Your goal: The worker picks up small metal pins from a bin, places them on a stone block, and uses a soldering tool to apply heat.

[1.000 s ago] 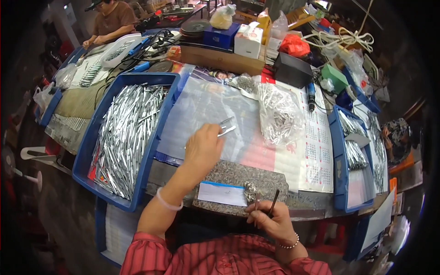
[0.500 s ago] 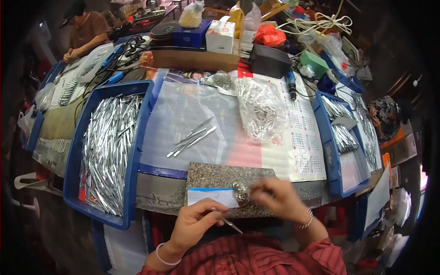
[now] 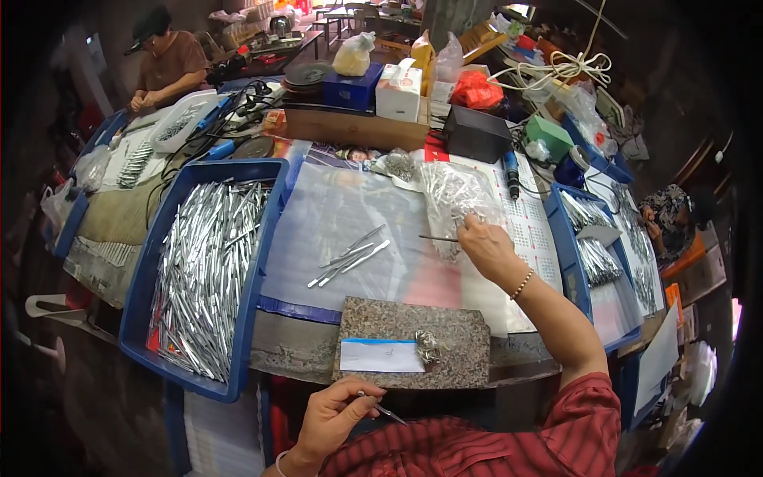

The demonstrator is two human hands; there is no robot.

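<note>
My left hand (image 3: 338, 417) is closed near the front edge, pinching a slender pointed metal tool (image 3: 389, 412) whose tip points down and to the right. Reached forward, my right hand (image 3: 491, 250) grips a thin dark metal rod (image 3: 437, 238) that sticks out to the left. That hand is over the near part of a clear plastic bag (image 3: 461, 191) full of shiny metal pieces. A speckled stone slab (image 3: 453, 318) lies at the front edge, with a white paper pad (image 3: 381, 356) and a small heap of tiny metal parts (image 3: 429, 348) on it. Several slim metal rods (image 3: 350, 256) rest on the plastic sheet.
At left stands a blue bin (image 3: 131, 318) heaped with metal rods; another blue tray (image 3: 572, 262) with bundles is at right. A black box (image 3: 477, 133) and a blue rotary-tool handpiece (image 3: 511, 175) lie behind the bag. A person (image 3: 171, 60) works at far left, another (image 3: 668, 215) at right.
My right hand has moved from beside the small heap on the slab forward to the bag, where the rod now shows. My left hand has dropped slightly. The view has tilted up.
</note>
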